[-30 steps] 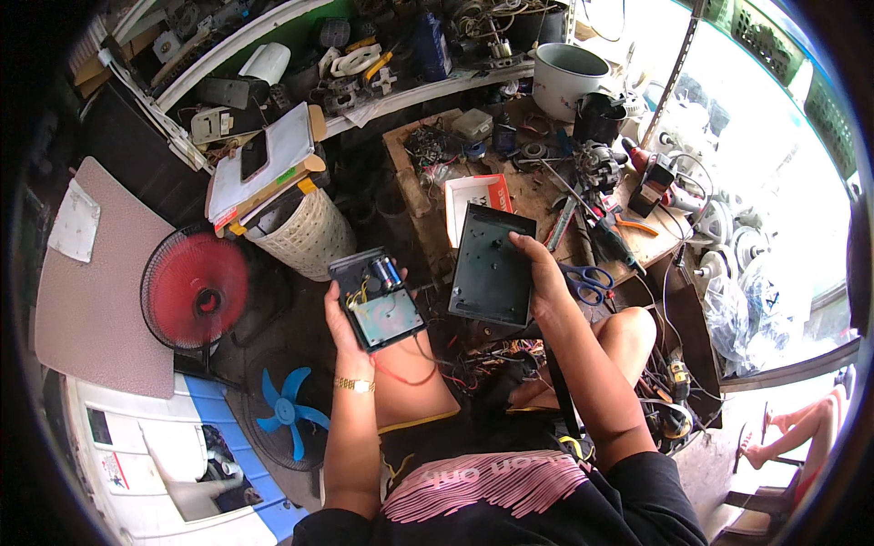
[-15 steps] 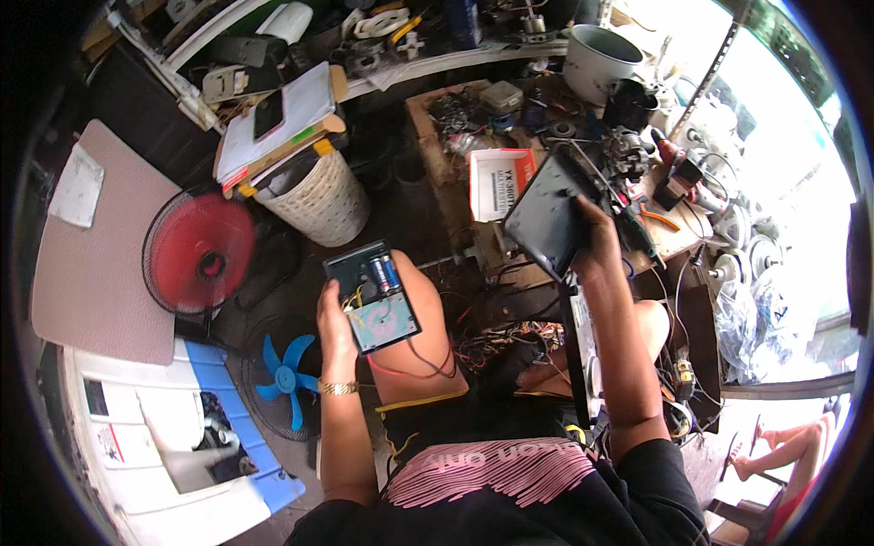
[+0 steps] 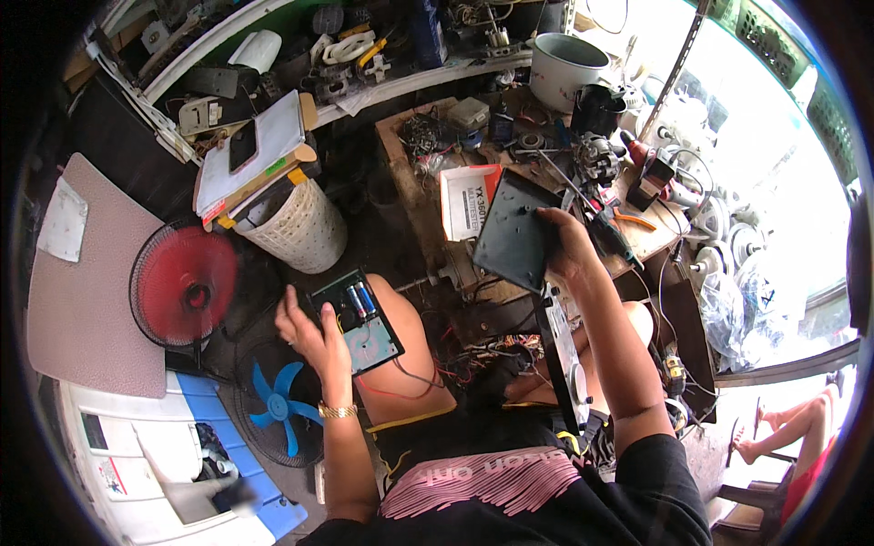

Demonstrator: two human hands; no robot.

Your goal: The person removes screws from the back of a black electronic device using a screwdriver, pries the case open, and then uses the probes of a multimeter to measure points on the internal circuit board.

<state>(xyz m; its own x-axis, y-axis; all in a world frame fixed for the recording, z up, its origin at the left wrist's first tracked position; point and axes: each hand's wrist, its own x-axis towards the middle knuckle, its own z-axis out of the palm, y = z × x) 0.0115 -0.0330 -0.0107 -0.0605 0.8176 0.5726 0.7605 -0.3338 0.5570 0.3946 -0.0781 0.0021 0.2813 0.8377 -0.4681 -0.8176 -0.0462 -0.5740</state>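
Observation:
My left hand (image 3: 312, 332) is open, fingers spread, beside an open black device case (image 3: 373, 329) lying on my left thigh, its thumb at the case's left edge. The case holds blue batteries, a pale circuit board and thin wires, with red and black leads trailing out. My right hand (image 3: 569, 241) grips an empty black plastic cover (image 3: 508, 229), thumb inside it. A long panel with a white face and knobs (image 3: 566, 359) stands below that hand, beside my forearm, partly hidden by it.
A cluttered wooden bench (image 3: 410, 196) bears a red-white box (image 3: 458, 205), pliers, tools and a pot (image 3: 569, 73). Left are a basket (image 3: 296, 237), red fan (image 3: 187, 282) and blue fan blades (image 3: 278, 405). Another person's bare legs (image 3: 801, 419) show at lower right.
The device case has gone from my left hand's grip onto my thigh, and those fingers have spread leftward. The cover has moved right and tilted. The knobbed panel shows below my right hand.

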